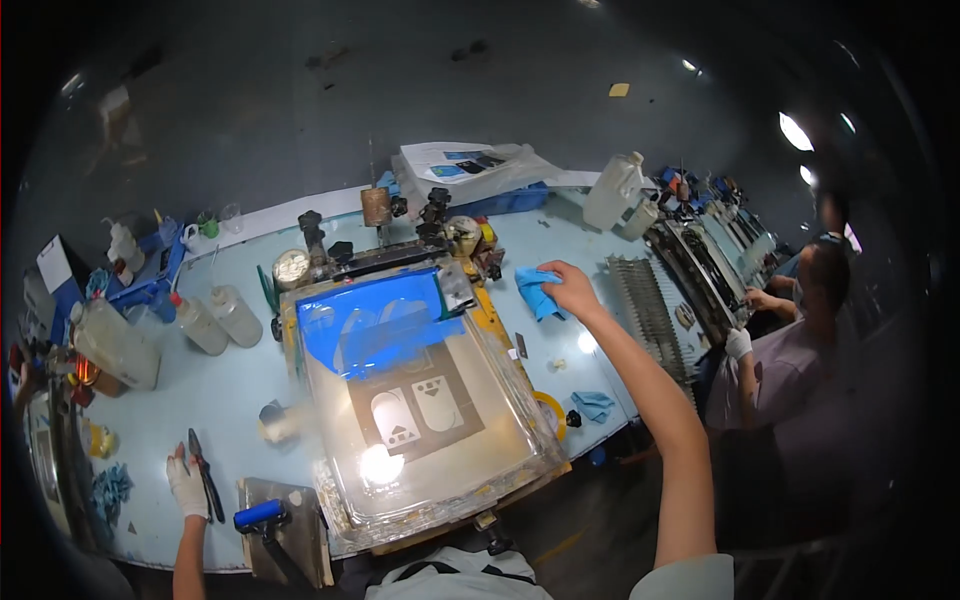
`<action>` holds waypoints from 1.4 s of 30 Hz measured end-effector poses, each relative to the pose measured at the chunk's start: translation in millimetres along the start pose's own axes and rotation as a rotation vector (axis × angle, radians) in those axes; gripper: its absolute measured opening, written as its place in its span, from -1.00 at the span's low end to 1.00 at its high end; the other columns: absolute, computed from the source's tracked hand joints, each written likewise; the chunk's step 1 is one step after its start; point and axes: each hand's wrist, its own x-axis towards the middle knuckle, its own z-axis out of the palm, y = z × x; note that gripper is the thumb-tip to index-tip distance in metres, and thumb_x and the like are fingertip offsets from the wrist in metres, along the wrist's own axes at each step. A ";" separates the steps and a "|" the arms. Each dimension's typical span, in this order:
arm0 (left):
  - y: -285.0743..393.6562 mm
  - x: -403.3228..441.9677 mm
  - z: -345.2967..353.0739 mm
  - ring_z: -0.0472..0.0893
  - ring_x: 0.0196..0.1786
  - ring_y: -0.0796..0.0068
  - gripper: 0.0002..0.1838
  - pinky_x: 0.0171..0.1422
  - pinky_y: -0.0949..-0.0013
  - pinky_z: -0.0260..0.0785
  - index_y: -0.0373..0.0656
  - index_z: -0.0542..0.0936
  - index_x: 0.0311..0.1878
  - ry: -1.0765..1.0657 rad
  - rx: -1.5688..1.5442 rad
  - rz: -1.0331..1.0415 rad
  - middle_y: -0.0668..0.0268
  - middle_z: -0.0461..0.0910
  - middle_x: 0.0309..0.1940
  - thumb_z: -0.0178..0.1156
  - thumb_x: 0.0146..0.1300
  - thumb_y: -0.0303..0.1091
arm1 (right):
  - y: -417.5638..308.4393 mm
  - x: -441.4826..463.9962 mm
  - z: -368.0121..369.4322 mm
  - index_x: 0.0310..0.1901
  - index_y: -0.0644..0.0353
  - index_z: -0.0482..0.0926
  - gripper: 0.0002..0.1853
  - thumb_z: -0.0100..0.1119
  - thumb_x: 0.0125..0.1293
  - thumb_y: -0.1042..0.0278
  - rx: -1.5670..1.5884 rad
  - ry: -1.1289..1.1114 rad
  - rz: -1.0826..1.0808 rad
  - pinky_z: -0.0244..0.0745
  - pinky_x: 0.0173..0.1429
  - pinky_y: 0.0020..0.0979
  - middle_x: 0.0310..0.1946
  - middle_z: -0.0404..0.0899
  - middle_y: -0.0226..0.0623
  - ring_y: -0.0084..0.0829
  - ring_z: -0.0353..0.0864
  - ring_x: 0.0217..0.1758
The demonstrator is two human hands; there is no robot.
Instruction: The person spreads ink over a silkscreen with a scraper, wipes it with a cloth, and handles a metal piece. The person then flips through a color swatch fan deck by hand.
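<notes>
- The right hand (568,290), bare, pinches a blue cloth (538,294) between fingers and thumb, above the counter (250,385) on the right of the framed screen.
- The left hand (186,482), in a white glove with bare fingertips, is at the counter's near left part, just beside black pliers (205,475); whether it grips or touches them, I cannot tell.
- The framed screen (460,490) spans the counter's middle to its near edge, with blue ink (375,325) over its far end.
- A blue roller (260,516) lies at the near edge, between the left hand and the screen.
- A second blue cloth (593,406) lies crumpled by the near right edge, near yellow tape (549,414).
- Two squeeze bottles (237,316) stand toward the left; a white jug (612,195) stands at the far edge.
- Beyond the right edge, a co-worker (780,375) sits, one hand gloved.
</notes>
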 end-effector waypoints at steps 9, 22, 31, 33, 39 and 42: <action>-10.3 3.2 8.8 0.40 0.45 -0.08 -0.60 0.56 0.04 0.22 -0.29 0.51 0.38 0.078 -0.014 0.066 -0.02 0.50 0.38 0.12 0.57 -0.38 | 29.1 -2.7 -5.2 0.01 0.14 0.71 -0.65 0.41 0.15 0.39 -0.074 0.061 -0.074 0.64 0.15 -0.17 -0.04 0.78 -0.05 -0.04 0.75 0.08; -22.4 2.6 14.4 0.49 -0.02 0.50 -0.55 0.12 0.45 0.45 -0.31 0.37 0.51 -0.032 -0.533 -0.119 0.23 0.35 0.35 -0.08 0.63 -0.53 | 106.4 0.7 24.2 -0.20 0.03 0.80 -0.82 0.41 0.20 0.20 -0.445 0.093 -0.030 0.65 0.07 -0.13 -0.27 0.77 -0.27 -0.10 0.70 0.00; -8.4 0.6 6.8 0.47 -0.02 0.52 -0.55 0.15 0.43 0.42 -0.22 0.37 0.53 -0.041 -0.377 -0.082 0.25 0.35 0.32 -0.11 0.65 -0.50 | 89.0 98.7 93.7 -0.17 0.03 0.80 -0.84 0.33 0.27 0.25 -0.655 0.004 -0.101 0.69 0.01 -0.07 -0.20 0.77 -0.19 -0.08 0.76 -0.05; -4.9 1.7 6.2 0.46 -0.02 0.54 -0.55 0.14 0.44 0.42 -0.24 0.36 0.53 -0.052 -0.376 -0.089 0.27 0.35 0.34 -0.12 0.64 -0.51 | 89.8 122.8 107.7 -0.19 0.05 0.79 -0.85 0.33 0.29 0.25 -0.622 0.062 -0.118 0.69 0.00 -0.04 -0.21 0.77 -0.17 -0.06 0.78 -0.08; -10.2 1.4 10.8 0.40 -0.08 0.58 -0.55 0.12 0.49 0.37 -0.23 0.36 0.54 -0.081 -0.577 -0.150 0.33 0.36 0.36 -0.12 0.66 -0.48 | 86.9 148.0 124.7 -0.20 0.10 0.77 -0.87 0.26 0.34 0.33 -0.578 0.001 -0.192 0.65 0.01 0.05 -0.27 0.75 -0.06 0.06 0.74 -0.14; -5.9 1.7 7.1 0.40 -0.05 0.57 -0.54 0.12 0.50 0.37 -0.25 0.34 0.55 -0.058 -0.519 -0.131 0.33 0.36 0.36 -0.13 0.67 -0.45 | 96.5 140.8 123.2 -0.01 0.13 0.72 -0.77 0.22 0.32 0.41 -0.447 0.017 -0.255 0.64 0.03 0.05 -0.21 0.74 0.00 0.10 0.73 -0.09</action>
